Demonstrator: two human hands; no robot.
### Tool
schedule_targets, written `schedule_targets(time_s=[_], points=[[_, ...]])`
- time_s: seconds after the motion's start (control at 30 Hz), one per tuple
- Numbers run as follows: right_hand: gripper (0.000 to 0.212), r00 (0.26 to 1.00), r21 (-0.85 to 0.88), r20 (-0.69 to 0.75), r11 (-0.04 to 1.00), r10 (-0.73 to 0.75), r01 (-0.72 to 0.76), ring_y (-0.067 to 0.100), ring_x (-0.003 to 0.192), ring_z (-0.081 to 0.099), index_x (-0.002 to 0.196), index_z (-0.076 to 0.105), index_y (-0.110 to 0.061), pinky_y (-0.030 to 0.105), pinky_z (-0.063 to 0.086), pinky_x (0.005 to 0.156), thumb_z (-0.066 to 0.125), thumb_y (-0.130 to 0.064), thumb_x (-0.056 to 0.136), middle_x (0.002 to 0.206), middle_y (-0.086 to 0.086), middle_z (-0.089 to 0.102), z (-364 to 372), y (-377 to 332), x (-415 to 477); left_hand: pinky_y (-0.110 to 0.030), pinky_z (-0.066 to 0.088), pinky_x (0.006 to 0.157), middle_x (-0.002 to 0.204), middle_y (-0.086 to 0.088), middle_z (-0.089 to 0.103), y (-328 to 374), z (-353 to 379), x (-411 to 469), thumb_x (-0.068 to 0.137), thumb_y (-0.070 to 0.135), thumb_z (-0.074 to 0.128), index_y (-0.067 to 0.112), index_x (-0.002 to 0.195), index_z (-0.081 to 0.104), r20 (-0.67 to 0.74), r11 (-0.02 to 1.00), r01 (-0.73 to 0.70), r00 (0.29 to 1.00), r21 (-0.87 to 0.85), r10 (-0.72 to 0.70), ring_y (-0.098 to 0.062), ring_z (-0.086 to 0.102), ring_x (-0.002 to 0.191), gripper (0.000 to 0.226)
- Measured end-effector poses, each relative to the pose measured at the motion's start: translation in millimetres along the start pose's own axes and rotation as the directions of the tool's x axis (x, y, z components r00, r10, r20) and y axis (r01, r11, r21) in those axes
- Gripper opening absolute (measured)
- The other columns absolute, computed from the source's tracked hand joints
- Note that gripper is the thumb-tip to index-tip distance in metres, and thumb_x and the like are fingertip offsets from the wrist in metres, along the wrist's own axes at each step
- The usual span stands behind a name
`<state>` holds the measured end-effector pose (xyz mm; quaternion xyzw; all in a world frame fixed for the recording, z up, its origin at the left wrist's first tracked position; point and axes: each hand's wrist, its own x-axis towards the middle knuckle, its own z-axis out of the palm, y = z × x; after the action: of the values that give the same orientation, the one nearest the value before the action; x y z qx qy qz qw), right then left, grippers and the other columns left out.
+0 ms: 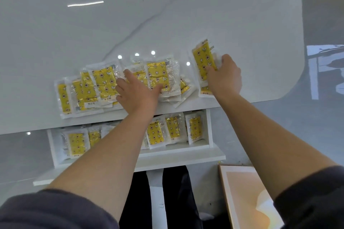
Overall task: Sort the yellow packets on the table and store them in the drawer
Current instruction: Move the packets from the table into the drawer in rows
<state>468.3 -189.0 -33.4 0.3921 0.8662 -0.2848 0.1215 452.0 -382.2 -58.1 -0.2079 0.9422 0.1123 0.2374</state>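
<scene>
Left hand (136,91) flat, fingers spread, pressing on the overlapping pile of yellow packets (104,83) on the white worktop (167,24). Right hand (224,74), at 3 o'clock from the pile, pinches a single packet (203,61), far end raised. Open drawer (186,149) at 6 o'clock holds more stored packets (194,128). Framed panel (245,191) at 5 o'clock.

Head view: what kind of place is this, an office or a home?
Probably an office or a workroom, though I cannot be sure. A glossy white table with a shallow drawer stands on a polished grey floor, and many identical yellow packets lie on the table, as stock would.
</scene>
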Motion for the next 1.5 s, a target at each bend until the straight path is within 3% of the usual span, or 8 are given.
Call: schedule_targets(time_s=[0.27,0.43,0.63,0.83,1.03,1.27,1.4,1.5], points=[[0.015,0.970,-0.269,0.038,0.932,-0.240,0.241,0.023,0.071,0.048,0.106,0.044,-0.017,0.031,0.033,0.060,0.052,-0.018,0.094,0.088,-0.004,0.049,18.6,-0.6,-17.2,-0.048,0.033,0.102,0.140,-0.018,0.032,23.4,8.7,2.7,0.064,0.051,0.083,0.021,0.149,0.011,0.042,0.990,0.062,0.998,-0.130,-0.057,-0.035,0.047,0.121,0.115],[0.027,0.981,-0.305,0.088,0.933,-0.175,0.193,0.024,0.065,0.048,0.117,0.039,-0.017,0.031,0.034,0.056,0.052,-0.017,0.094,0.075,-0.002,0.047,28.2,9.0,-19.5,-0.045,0.029,0.107,0.135,-0.012,0.050,24.4,4.1,5.6,0.074,0.030,0.082,0.026,0.148,0.013,0.056,0.933,0.056,0.998,-0.356,-0.039,-0.031,0.051,0.122,0.102],[0.021,0.997,0.161,0.079,0.987,0.002,-0.015,0.015,0.065,0.045,0.091,0.044,-0.012,0.027,0.038,0.054,0.062,-0.023,0.090,0.075,-0.002,0.047,15.5,33.3,-30.8,-0.025,0.042,0.073,0.107,-0.002,0.055,5.6,-7.7,-14.7,0.087,0.025,0.068,0.012,0.112,0.052,0.176,0.761,0.088,0.984,-0.642,0.034,-0.016,0.053,0.091,0.033],[0.019,0.913,0.597,0.400,0.734,0.077,-0.324,0.022,0.091,0.072,0.106,0.065,-0.011,0.038,0.059,0.078,0.067,-0.015,0.088,0.101,0.007,0.073,6.3,85.9,-92.2,-0.031,0.046,0.068,0.096,-0.003,0.065,-85.0,-1.2,-60.0,0.087,0.032,0.067,0.014,0.104,0.062,0.515,0.848,0.194,0.851,-0.494,0.105,-0.018,0.062,0.083,0.025],[0.028,0.733,0.389,0.658,0.756,0.171,-0.526,0.026,0.091,0.072,0.114,0.064,-0.007,0.044,0.058,0.081,0.068,-0.018,0.089,0.101,0.009,0.074,64.0,120.5,-134.9,-0.032,0.048,0.062,0.101,-0.014,0.066,-163.6,35.2,-57.4,0.079,0.031,0.077,0.006,0.106,0.061,0.620,0.902,0.285,0.784,-0.325,-0.025,-0.024,0.062,0.082,0.040],[0.041,0.843,0.367,0.431,0.792,0.320,-0.489,0.024,0.096,0.058,0.125,0.057,-0.004,0.038,0.051,0.085,0.065,-0.025,0.091,0.108,0.005,0.060,154.6,117.4,-115.9,-0.033,0.046,0.072,0.112,-0.005,0.062,-173.7,94.6,-19.0,0.077,0.025,0.080,0.010,0.118,0.056,0.547,0.791,0.388,0.833,-0.473,-0.081,-0.023,0.060,0.093,0.050],[0.025,0.904,0.259,0.362,0.907,0.228,-0.333,0.018,0.063,0.040,0.076,0.052,0.000,0.028,0.036,0.059,0.060,-0.020,0.091,0.069,0.009,0.043,181.8,120.0,-109.1,-0.029,0.047,0.066,0.118,-0.005,0.062,-176.0,123.4,-7.9,0.075,0.022,0.081,0.012,0.122,0.054,0.460,0.853,0.265,0.887,-0.449,-0.034,-0.024,0.061,0.098,0.055],[0.028,0.947,0.039,0.275,0.983,0.163,-0.181,0.015,0.054,0.038,0.067,0.049,-0.008,0.024,0.035,0.052,0.058,-0.018,0.091,0.061,0.004,0.044,186.0,123.5,-109.8,-0.038,0.051,0.087,0.130,-0.008,0.056,-182.4,132.8,-6.5,0.075,0.019,0.081,0.013,0.133,0.045,0.438,0.932,0.134,0.899,-0.337,0.029,-0.030,0.056,0.115,0.068]])
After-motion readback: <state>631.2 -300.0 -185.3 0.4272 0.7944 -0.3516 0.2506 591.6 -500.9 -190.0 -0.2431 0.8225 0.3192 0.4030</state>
